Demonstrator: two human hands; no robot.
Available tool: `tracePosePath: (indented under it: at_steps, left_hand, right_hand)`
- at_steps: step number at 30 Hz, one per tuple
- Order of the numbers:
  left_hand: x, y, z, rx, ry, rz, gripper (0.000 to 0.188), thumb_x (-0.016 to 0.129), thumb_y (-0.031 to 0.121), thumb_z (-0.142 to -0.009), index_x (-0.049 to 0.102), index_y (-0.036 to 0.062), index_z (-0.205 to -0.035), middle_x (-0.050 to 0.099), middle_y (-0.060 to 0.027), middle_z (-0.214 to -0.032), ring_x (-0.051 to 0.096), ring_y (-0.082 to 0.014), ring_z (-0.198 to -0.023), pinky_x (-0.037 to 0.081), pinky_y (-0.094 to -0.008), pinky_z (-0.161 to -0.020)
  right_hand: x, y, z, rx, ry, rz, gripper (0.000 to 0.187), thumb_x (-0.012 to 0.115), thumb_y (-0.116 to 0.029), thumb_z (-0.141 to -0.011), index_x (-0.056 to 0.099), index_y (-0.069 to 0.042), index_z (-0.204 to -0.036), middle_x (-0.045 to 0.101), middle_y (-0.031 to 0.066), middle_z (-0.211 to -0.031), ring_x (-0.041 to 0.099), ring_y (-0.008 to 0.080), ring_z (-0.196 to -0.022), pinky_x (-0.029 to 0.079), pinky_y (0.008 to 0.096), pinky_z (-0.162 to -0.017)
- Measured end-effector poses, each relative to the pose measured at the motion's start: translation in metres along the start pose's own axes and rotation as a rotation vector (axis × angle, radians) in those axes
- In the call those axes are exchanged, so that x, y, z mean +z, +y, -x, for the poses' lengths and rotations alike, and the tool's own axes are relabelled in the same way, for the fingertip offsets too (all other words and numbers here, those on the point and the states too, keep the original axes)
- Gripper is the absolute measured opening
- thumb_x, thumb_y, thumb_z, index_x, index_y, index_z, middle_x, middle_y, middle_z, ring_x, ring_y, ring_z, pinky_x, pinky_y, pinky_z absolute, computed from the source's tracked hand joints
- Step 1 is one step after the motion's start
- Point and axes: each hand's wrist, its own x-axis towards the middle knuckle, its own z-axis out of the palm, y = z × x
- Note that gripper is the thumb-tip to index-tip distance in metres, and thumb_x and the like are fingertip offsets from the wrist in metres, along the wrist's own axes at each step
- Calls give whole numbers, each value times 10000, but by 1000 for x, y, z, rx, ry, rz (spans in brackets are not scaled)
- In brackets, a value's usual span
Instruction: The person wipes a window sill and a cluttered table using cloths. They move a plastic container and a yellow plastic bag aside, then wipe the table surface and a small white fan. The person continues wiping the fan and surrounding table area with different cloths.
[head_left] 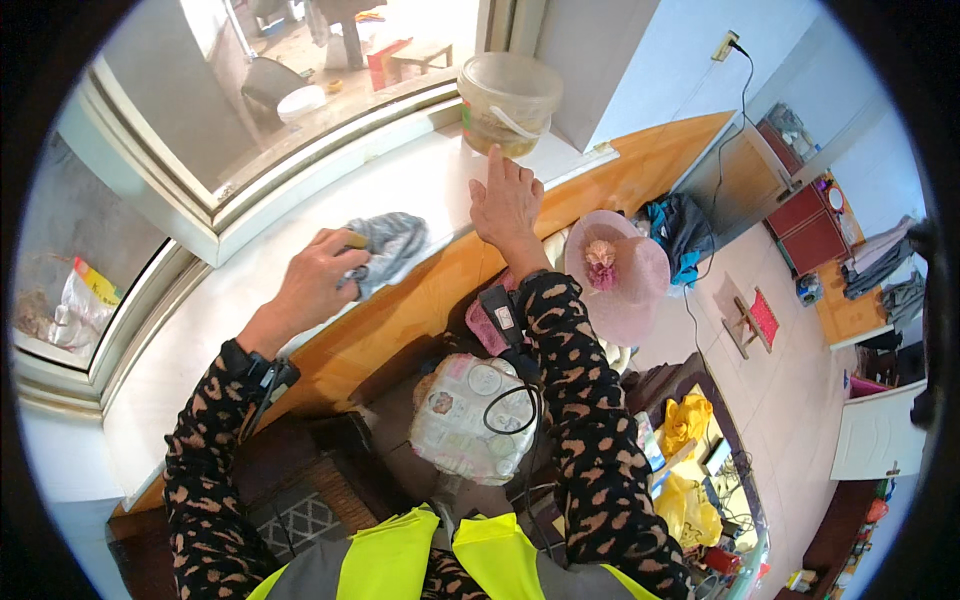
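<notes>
My left hand [318,276] is closed on a grey striped cloth [391,247], which lies bunched on the white windowsill [250,298]. Part of the cloth hangs out past my fingertips toward the right. Near the sill's right end stands a clear lidded plastic bucket [510,105] with a white handle and some yellowish stuff at its bottom. Just below the bucket, my right hand [507,205] is held with fingers stretched out and nothing in it. Its index finger points up at the bucket's base; whether it touches cannot be told.
A sliding window [215,215] borders the sill, with an orange wood panel [330,350] below it. A pink hat [615,270] and a white patterned cushion-like thing [475,415] lie beneath my arms. At right are a cluttered table [735,470], a small red folding stool [755,320] and a hanging cable [720,170].
</notes>
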Motion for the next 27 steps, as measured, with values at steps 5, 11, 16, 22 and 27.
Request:
tracePosePath:
  at_steps: [5, 11, 16, 22, 27]
  left_hand:
    - [17, -33, -2, -160, 63, -73, 389, 638, -39, -706, 662, 6, -1092, 612, -162, -1204, 578, -346, -1115, 483, -406, -958]
    - [53, -85, -86, -87, 80, -82, 390, 624, 151, -905, 589, 12, -1267, 611, -192, -1257, 602, -354, -1126, 484, -405, -936]
    - [56, -116, -72, 45, -9, -389, 397, 522, 171, -952, 565, 44, -1325, 579, -160, -1310, 569, -349, -1169, 458, -377, -975]
    - [29, -150, 0, 24, -78, -335, 442, 519, 239, -962, 534, 32, -1352, 543, -182, -1360, 532, -361, -1231, 437, -401, -1004]
    - [16, -153, -9, -148, -180, -490, 486, 565, 275, -948, 525, 16, -1357, 542, -218, -1353, 547, -365, -1213, 449, -400, -997]
  right_hand:
    - [-14, -2, 14, -15, 25, -225, 393, 579, -263, -855, 564, 2, -1144, 625, 199, -1014, 583, 397, -950, 440, 517, -830]
    - [-55, -80, 173, -56, 4, -562, 170, 615, -178, -726, 609, -84, -868, 606, 164, -830, 589, 403, -809, 457, 511, -701]
    - [-104, -42, 315, 177, -396, -605, 289, 627, -180, -824, 621, -66, -1089, 586, 163, -1030, 574, 379, -968, 477, 479, -786]
    - [-238, 24, 477, 593, -505, -580, 287, 612, -198, -855, 648, -44, -1095, 636, 171, -976, 627, 368, -926, 497, 472, -803]
    - [-359, 30, 570, 945, -294, -709, 351, 671, -224, -854, 650, -1, -1124, 686, 146, -985, 673, 277, -883, 533, 388, -787]
